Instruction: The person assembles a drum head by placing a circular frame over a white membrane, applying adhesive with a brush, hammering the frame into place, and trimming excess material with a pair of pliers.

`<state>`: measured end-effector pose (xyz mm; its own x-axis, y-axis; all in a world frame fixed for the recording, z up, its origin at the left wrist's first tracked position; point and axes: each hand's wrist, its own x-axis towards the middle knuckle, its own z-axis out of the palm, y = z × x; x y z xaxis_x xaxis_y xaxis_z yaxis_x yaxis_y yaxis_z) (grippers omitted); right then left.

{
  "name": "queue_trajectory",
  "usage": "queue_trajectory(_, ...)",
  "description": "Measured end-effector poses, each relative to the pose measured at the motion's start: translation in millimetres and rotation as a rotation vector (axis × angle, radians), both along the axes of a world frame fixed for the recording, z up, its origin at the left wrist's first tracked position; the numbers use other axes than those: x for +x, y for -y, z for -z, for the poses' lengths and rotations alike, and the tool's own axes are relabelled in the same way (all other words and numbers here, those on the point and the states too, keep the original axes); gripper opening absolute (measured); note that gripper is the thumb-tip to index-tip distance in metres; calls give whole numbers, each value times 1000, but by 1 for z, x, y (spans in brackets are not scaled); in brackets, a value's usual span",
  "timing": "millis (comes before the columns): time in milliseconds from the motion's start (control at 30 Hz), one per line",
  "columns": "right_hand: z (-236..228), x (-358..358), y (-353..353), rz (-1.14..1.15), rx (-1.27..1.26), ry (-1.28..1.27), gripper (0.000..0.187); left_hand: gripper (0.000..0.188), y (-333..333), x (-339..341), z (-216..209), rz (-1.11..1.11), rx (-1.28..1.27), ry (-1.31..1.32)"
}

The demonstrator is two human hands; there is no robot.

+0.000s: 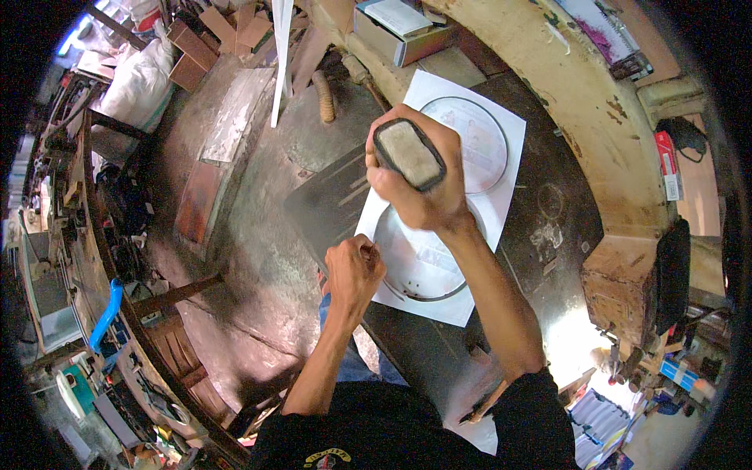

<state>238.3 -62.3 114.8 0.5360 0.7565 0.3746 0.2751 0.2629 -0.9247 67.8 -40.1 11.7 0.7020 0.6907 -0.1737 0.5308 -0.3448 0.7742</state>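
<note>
My right hand (423, 188) is wrapped round a rounded oblong block (411, 155) with a dark rim and a pale beige top. It is raised in front of a white sheet (501, 133) and hides part of it. Two large dark-outlined circles show on the sheet, a far circle (478, 145) and a near circle (419, 262). Whether they are printed or separate discs I cannot tell. My left hand (355, 270) is closed at the sheet's left edge, its curled fingers hiding whatever they may hold. Under the sheet lies a dark tabletop (540, 227).
A curved, worn cream-coloured machine frame (580, 117) rises along the right. A cardboard box (403, 31) stands beyond the sheet. White strips (280, 63) and a ribbed hose (323, 95) are at the far left. A cluttered bench with a blue handle (107, 315) runs along the left.
</note>
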Motion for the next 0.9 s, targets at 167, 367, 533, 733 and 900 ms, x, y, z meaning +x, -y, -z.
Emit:
queue_trajectory(167, 10, -20, 8, -22, 66, 72, 23, 14, 6, 0, -4, -22, 34, 70)
queue_trajectory(367, -2, -18, 43, 77, 29, 42, 25, 20, 1, -31, 14, -186, -260, 222)
queue_trajectory(533, 3, -3, 162, 763, -278, 261, 32, 28, -10, -51, 15, -201, -51, 281)
queue_trajectory(733, 50, -48, 235, 870, 139, -37, 36, 57, -50, 24, 14, 12, -522, 356)
queue_trajectory(900, 54, -92, 222, 776, -65, -36, 34, 70, -86, 16, 59, 142, -412, 356)
